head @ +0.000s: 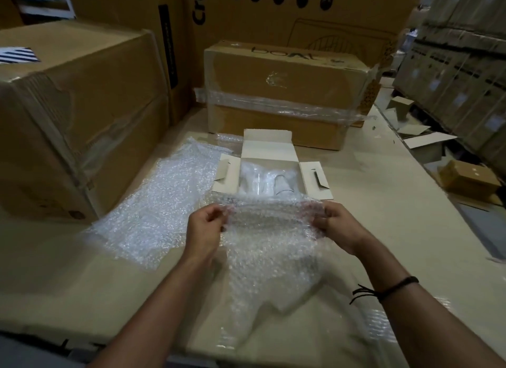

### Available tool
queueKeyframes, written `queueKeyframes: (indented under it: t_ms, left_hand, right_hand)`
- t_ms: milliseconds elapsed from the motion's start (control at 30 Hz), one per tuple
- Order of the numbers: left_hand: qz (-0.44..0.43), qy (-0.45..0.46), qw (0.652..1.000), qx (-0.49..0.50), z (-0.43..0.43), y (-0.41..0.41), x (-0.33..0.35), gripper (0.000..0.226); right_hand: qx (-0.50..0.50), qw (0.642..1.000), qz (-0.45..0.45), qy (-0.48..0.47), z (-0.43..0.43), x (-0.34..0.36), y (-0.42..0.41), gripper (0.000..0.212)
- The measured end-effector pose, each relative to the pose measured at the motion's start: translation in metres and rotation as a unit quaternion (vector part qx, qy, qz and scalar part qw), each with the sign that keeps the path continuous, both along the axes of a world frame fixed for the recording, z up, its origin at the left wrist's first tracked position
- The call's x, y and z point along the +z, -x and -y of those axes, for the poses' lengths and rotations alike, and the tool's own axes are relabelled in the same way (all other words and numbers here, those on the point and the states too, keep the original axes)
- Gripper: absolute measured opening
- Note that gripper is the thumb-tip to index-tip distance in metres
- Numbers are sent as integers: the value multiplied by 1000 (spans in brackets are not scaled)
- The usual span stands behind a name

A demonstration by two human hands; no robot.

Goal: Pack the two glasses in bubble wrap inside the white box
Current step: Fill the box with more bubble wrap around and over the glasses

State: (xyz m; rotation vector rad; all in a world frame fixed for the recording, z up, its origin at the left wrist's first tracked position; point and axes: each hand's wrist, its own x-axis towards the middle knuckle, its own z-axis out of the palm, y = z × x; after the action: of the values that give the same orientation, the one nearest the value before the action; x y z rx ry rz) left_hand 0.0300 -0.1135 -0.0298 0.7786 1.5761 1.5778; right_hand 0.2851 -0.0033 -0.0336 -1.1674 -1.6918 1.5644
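Note:
The white box (269, 151) lies open on the cardboard worktop, its lid and side flaps spread out. Inside it I see a clear glass (283, 185) on the right and a wrapped bundle (250, 180) on the left, both amid bubble wrap. Just in front of the box, my left hand (205, 229) and my right hand (338, 225) each pinch one end of a bubble wrap sheet (269, 244). The sheet is lifted and stretched between them, and its lower part hangs down to the worktop.
A second bubble wrap sheet (164, 203) lies flat to the left of the box. Large taped cartons stand at the left (76, 115) and behind the box (284, 93). Small boxes and cardboard scraps (468, 178) sit beyond the worktop's right edge.

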Motion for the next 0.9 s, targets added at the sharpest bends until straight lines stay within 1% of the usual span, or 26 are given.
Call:
queueKeyframes:
  t_ms: [100, 133, 167, 233, 300, 333, 367, 400, 500, 533, 567, 600, 633, 667, 700, 733, 767, 833, 867, 900]
  left_hand:
    - [-30, -42, 999, 12, -7, -5, 7, 31]
    - [-22, -57, 998, 19, -10, -6, 12, 29]
    - [-5, -72, 997, 29, -14, -7, 17, 27]
    - [24, -90, 994, 59, -21, -7, 25, 23]
    - [40, -80, 991, 95, -27, -3, 26, 22]
    - [46, -68, 991, 109, -28, 0, 24, 22]
    - [54, -57, 990, 119, -29, 3, 22, 22]
    - [63, -50, 989, 125, -29, 5, 19, 22]
    - [93, -49, 984, 145, -28, 12, 17, 18]
    - [107, -53, 981, 150, -26, 14, 17, 19]
    - [123, -59, 980, 148, -23, 18, 17, 21]
    - [134, -67, 979, 139, -18, 21, 16, 26]
    - [138, -70, 980, 124, -12, 23, 15, 33]
    - [137, -64, 983, 105, -4, 25, 11, 40]
    - [134, -52, 986, 82, 3, 25, 7, 46]
    - [130, -35, 989, 56, 11, 23, 2, 48]
    - [128, -16, 991, 26, 18, 18, -4, 45]
    - [145, 17, 989, -25, 29, 5, -14, 28]
    - [160, 30, 986, -37, 33, -2, -19, 28]
    - [169, 38, 984, -38, 34, -8, -23, 36]
  right_hand:
    - [-26, 995, -91, 26, -3, 7, -9, 26]
    - [-19, 992, -120, 42, -5, 12, -13, 23]
    - [3, 989, -139, 59, -8, 14, -16, 26]
    - [75, 982, -142, 103, -12, 14, -24, 53]
    - [125, 976, -111, 138, -10, 5, -28, 76]
    - [142, 974, -89, 150, -7, -2, -28, 82]
    - [151, 974, -67, 153, -2, -9, -27, 81]
    - [161, 975, -43, 144, 5, -13, -24, 73]
    - [199, 978, 53, 47, 23, -20, -17, 19]
    - [188, 980, 48, 46, 25, -19, -15, 9]
    - [158, 984, 22, 75, 23, -18, -15, 11]
    - [118, 985, -23, 127, 19, -16, -19, 15]
    - [86, 979, -65, 176, 12, -14, -25, 16]
    - [63, 972, -87, 208, 5, -13, -33, 17]
    - [56, 968, -86, 231, -2, -10, -41, 21]
    - [60, 966, -62, 245, -8, -8, -49, 24]
    - [69, 967, -15, 246, -14, -6, -56, 22]
    - [102, 961, 119, 228, -23, -3, -64, 19]
    - [122, 952, 179, 217, -27, -2, -66, 20]
    - [139, 943, 225, 203, -29, 0, -66, 18]
